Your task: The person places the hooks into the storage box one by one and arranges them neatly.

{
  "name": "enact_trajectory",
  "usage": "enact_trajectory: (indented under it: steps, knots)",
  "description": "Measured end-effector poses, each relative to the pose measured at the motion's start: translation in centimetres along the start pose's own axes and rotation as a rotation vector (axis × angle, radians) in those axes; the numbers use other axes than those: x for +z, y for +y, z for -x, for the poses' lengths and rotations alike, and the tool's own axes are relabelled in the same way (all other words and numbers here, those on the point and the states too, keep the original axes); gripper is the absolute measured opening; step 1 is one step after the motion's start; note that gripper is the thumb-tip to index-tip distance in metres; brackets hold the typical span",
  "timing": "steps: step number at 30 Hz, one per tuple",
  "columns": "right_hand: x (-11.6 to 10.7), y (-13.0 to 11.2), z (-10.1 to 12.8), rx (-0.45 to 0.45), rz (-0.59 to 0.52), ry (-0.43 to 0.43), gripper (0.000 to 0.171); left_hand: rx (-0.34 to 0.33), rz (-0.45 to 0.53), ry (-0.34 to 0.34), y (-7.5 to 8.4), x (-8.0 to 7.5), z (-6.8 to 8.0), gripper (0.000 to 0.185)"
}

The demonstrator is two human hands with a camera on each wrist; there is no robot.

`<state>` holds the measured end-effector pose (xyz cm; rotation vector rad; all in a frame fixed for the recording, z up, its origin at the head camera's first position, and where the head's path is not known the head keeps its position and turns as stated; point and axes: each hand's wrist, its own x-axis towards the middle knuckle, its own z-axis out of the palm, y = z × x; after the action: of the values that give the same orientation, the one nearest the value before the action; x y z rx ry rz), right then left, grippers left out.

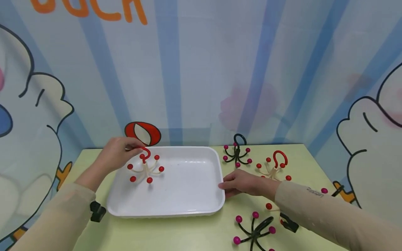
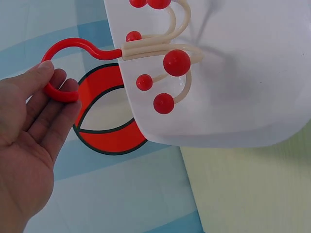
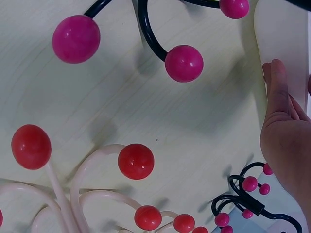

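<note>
Head view: left hand (image 1: pixel 117 153) pinches the red hook (image 2: pixel 68 63) of a red-balled hanger (image 1: pixel 146 167), lowering it into the white tray (image 1: pixel 188 205), right hand (image 1: pixel 243 183) flat, steadying the rim; next, judged: release, fetch another from the desk (image 1: pixel 188 233).

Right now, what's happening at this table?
A person's left hand holds a red-and-cream pronged hook by its red loop, over the left part of a white tray. The right hand rests with straight fingers against the tray's right edge. On the green table to the right lie more hooks: a black one with pink balls, a second red-and-cream one and another black one nearer the camera.
</note>
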<state>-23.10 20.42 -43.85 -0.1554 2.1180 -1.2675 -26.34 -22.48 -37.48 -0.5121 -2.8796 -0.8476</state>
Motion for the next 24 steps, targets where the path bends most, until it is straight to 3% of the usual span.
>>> enact_trajectory:
  steps: [24]
  knots:
    - [0.0,0.1,0.1,-0.005,-0.011,0.0,0.034,-0.04,0.035,0.021,-1.7,1.7,-0.1,0.025]
